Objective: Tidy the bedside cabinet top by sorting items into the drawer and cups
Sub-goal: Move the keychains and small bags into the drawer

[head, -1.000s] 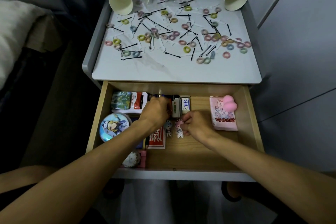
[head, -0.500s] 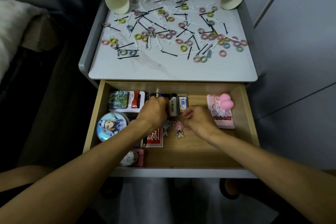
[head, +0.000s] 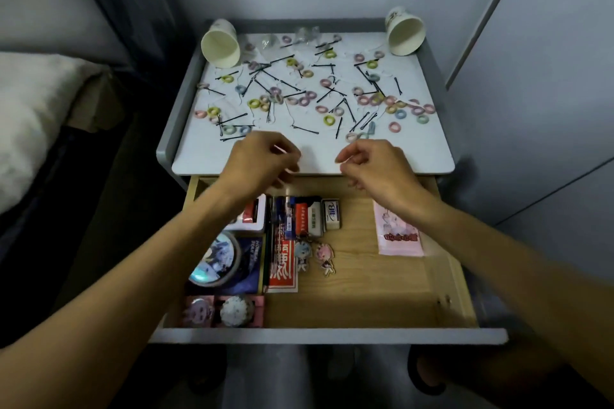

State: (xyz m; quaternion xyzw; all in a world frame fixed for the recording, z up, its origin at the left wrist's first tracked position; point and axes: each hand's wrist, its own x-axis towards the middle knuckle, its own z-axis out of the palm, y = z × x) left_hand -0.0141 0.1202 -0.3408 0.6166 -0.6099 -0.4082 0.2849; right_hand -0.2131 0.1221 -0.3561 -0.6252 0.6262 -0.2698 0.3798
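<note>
The white cabinet top (head: 415, 156) is strewn with several small coloured hair ties (head: 329, 120) and black hairpins (head: 305, 130). Two paper cups stand at its back corners, one on the left (head: 221, 45), one on the right (head: 405, 31). The wooden drawer (head: 372, 285) below is pulled out, holding keychain figures (head: 314, 252), boxes, a round tin (head: 216, 259) and a pink packet (head: 398, 236). My left hand (head: 262, 161) and my right hand (head: 375, 164) hover over the cabinet top's front edge, fingers loosely curled, holding nothing.
A bed with a white pillow (head: 30, 123) lies to the left. A grey wall or door panel (head: 538, 93) stands close on the right. Crumpled clear plastic (head: 307, 33) lies at the back of the top. My legs are below the drawer front (head: 329, 335).
Both hands have lifted out of the drawer, where they were at the keychain figures, up to the cabinet top's front edge. The figures now lie in the drawer.
</note>
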